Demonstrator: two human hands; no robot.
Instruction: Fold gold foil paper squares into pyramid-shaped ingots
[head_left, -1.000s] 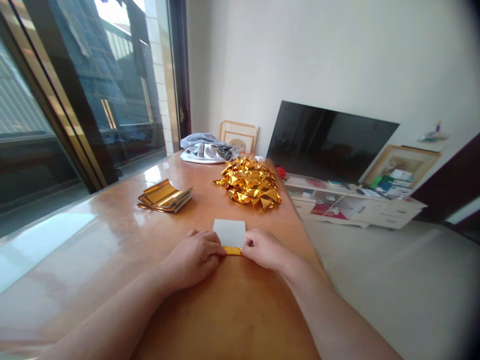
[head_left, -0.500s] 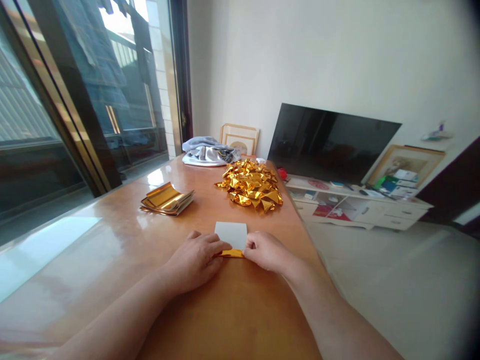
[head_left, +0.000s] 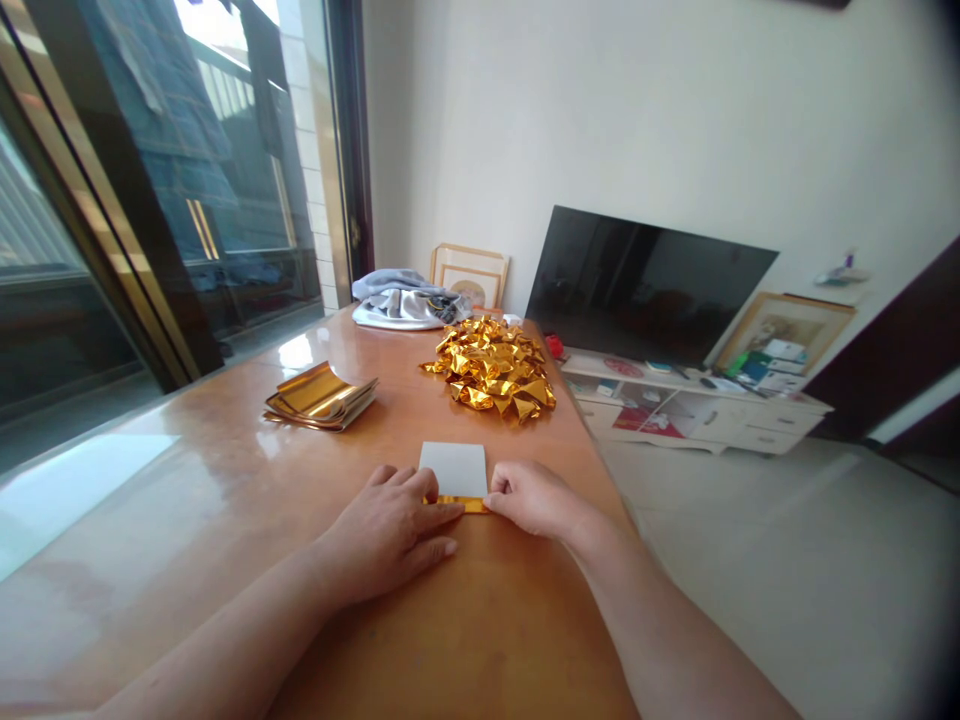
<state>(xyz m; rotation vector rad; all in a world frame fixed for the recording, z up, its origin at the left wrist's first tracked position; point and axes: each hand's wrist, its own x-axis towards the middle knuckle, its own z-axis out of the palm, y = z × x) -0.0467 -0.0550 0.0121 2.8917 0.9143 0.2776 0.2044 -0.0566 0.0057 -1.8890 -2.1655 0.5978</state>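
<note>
A sheet of gold foil paper (head_left: pixel 454 470) lies on the table with its pale back up and a narrow gold strip folded over at the near edge. My left hand (head_left: pixel 394 525) rests at the left end of that strip. Its index finger presses along the fold, and its thumb lies apart on the table. At the strip's right end, my right hand (head_left: pixel 532 498) is closed, thumb and curled index finger at the paper's corner. Beyond, to the left, sits a stack of gold foil sheets (head_left: pixel 321 395). A heap of folded gold foil pieces (head_left: pixel 495 370) lies ahead.
The glossy wooden table (head_left: pixel 217 500) ends on the right at an edge above the floor. Crumpled cloth (head_left: pixel 405 300) lies at its far end. A television (head_left: pixel 645 285) stands beyond on a white cabinet (head_left: pixel 735 420). A glass door (head_left: pixel 202 200) is on the left.
My left thumb has come away from the fold toward me and now lies spread from the index finger. My right hand stays at the paper's corner. The view has shifted slightly right.
</note>
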